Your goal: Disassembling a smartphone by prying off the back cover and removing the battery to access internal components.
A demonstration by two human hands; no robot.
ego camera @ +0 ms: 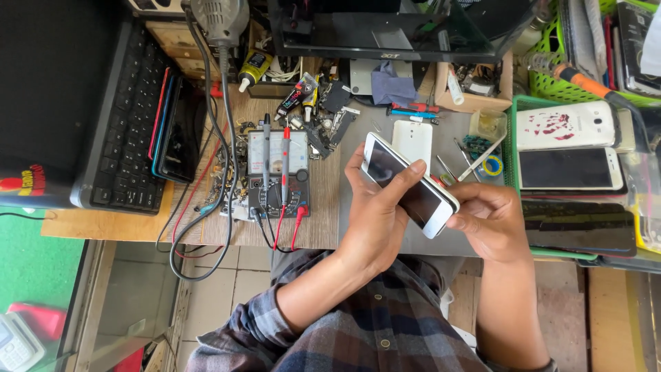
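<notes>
1. The left hand cradles a white phone from below and behind, its fingers closed around the phone's near edge, with one long finger lying across the dark screen.
2. The right hand grips the phone's lower right end, fingers curled shut on that corner; the thumb side presses the edge.
3. The phone is held in the air above a grey mat, tilted, screen up, its long axis running from upper left to lower right.
4. Just behind the phone, a white back cover lies flat on the mat.
5. Tweezers and thin tools lie to the right of the cover, beside a roll of tape.
6. Left of the mat, a multimeter rests on the wooden bench, with red and black probes laid across its dial face and their leads trailing off the bench edge.
7. Small parts and screws are scattered between the multimeter and the mat.
8. Far left, a laptop stands open, with a dark phone lying on its keyboard.
9. At the right, a green tray holds two white phones, one back up, one screen up; a dark phone lies below them.
10. A monitor stands at the back of the bench.
11. A soldering iron with an orange grip lies over a green basket at upper right.
12. Both plaid sleeves show at the bottom.
</notes>
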